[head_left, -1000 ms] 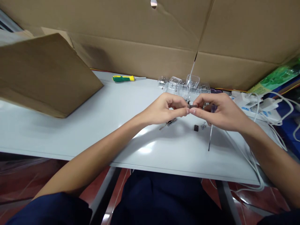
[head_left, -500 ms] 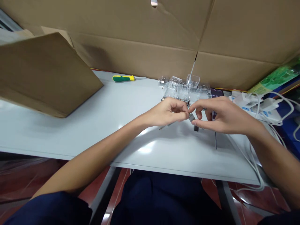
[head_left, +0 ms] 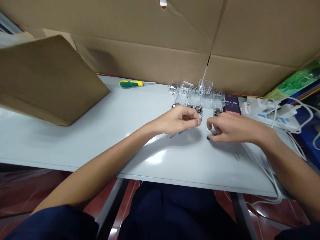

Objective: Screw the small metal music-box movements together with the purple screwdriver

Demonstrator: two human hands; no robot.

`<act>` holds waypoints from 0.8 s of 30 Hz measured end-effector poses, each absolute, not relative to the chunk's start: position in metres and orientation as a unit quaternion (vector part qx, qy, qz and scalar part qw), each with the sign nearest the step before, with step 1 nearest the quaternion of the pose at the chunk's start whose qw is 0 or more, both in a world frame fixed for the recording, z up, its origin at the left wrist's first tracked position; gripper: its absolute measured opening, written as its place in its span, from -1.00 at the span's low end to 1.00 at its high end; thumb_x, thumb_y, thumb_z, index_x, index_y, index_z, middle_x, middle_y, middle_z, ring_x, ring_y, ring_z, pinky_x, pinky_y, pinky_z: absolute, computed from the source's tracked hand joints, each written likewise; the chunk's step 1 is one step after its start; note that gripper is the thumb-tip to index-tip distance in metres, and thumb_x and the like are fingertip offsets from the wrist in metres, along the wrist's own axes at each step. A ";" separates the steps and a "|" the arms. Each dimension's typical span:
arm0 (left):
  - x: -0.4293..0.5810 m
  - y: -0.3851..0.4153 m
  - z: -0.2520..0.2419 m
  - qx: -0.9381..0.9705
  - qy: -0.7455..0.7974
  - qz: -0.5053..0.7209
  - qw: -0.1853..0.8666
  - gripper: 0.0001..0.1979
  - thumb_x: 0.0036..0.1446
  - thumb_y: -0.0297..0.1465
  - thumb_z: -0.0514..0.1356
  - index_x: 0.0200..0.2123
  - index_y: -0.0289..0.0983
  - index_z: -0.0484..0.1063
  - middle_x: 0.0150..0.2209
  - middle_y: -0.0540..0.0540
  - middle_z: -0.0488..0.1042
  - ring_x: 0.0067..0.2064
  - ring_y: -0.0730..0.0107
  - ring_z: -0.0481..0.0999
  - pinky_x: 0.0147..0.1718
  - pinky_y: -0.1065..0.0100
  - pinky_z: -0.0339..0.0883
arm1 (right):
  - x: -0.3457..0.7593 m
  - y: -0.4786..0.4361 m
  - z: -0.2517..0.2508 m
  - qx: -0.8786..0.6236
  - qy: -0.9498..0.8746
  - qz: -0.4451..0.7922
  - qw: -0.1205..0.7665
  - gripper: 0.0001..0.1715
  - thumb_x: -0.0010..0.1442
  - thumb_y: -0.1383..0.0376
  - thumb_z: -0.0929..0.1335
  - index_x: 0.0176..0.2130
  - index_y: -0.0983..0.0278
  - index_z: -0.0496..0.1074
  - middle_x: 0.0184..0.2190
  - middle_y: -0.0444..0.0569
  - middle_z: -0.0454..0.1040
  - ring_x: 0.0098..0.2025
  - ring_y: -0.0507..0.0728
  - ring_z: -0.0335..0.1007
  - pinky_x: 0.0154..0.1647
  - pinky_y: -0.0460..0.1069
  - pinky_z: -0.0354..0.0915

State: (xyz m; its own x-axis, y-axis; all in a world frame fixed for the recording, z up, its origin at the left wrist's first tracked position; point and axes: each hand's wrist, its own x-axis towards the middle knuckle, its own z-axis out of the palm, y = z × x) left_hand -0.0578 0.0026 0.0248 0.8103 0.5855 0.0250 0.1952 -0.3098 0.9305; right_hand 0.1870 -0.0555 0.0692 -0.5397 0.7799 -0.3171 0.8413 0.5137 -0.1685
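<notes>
Two hands: left hand (head_left: 178,119) curled, cannot tell if holding anything; right hand (head_left: 235,128) fingertips on small dark block (head_left: 209,137), grip unclear
Block: just beside right hand, long axis hidden

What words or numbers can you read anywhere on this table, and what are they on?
"00:11:56" on the screen of a phone.
The white chargers carry small markings, too small to read.

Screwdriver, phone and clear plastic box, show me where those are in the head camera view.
Screwdriver (head_left: 131,83), head view, on the green and yellow handle.
Phone (head_left: 232,104), head view, on the screen.
Clear plastic box (head_left: 186,90), head view, on its front wall.
</notes>
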 end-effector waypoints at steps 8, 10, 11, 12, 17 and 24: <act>-0.060 0.005 0.024 0.818 0.241 0.177 0.492 -0.84 0.27 -0.35 0.20 -0.25 -0.30 0.55 -0.30 -0.04 0.54 -0.29 0.48 0.48 -0.31 0.43 0.35 | 0.186 -0.055 0.059 0.485 0.841 -0.183 0.152 -0.73 0.25 0.10 0.30 -0.14 0.20 0.42 -0.31 -0.03 0.45 -0.32 0.15 0.37 -0.34 0.00 0.14; -0.060 0.005 0.024 0.822 0.242 0.174 0.486 -0.83 0.27 -0.34 0.19 -0.25 -0.30 0.55 -0.29 -0.05 0.55 -0.27 0.47 0.49 -0.29 0.42 0.36 | 0.186 -0.054 0.059 0.488 0.840 -0.182 0.150 -0.72 0.24 0.11 0.29 -0.14 0.20 0.43 -0.31 -0.02 0.46 -0.32 0.15 0.37 -0.35 0.00 0.14; -0.060 0.005 0.023 0.822 0.244 0.173 0.485 -0.82 0.27 -0.33 0.19 -0.25 -0.30 0.55 -0.29 -0.05 0.56 -0.27 0.46 0.50 -0.29 0.42 0.36 | 0.186 -0.054 0.059 0.489 0.840 -0.182 0.150 -0.72 0.24 0.11 0.29 -0.13 0.20 0.43 -0.30 -0.02 0.46 -0.32 0.15 0.37 -0.35 0.00 0.13; -0.060 0.005 0.023 0.822 0.245 0.172 0.484 -0.82 0.27 -0.33 0.19 -0.24 -0.30 0.55 -0.29 -0.06 0.56 -0.27 0.46 0.50 -0.28 0.41 0.36 | 0.186 -0.054 0.059 0.491 0.838 -0.184 0.149 -0.72 0.24 0.11 0.30 -0.13 0.20 0.44 -0.30 -0.01 0.47 -0.32 0.16 0.38 -0.35 0.00 0.13; -0.061 0.006 0.026 0.834 0.248 0.172 0.461 -0.84 0.26 -0.35 0.19 -0.25 -0.29 0.55 -0.29 -0.06 0.58 -0.27 0.45 0.52 -0.34 0.43 0.34 | 0.188 -0.053 0.062 0.500 0.832 -0.197 0.140 -0.64 0.22 0.03 0.34 -0.12 0.20 0.48 -0.29 0.01 0.50 -0.29 0.18 0.41 -0.35 -0.01 0.14; -0.073 0.013 0.032 0.920 0.219 0.105 0.308 -0.64 0.08 -0.57 0.15 -0.08 -0.24 0.59 -0.08 -0.09 0.60 -0.11 0.32 0.56 -0.16 0.34 0.40 | 0.199 -0.053 0.077 0.509 0.837 -0.163 0.114 -0.59 0.29 -0.02 0.32 -0.03 0.18 0.45 -0.32 -0.02 0.50 -0.35 0.15 0.38 -0.36 -0.02 0.10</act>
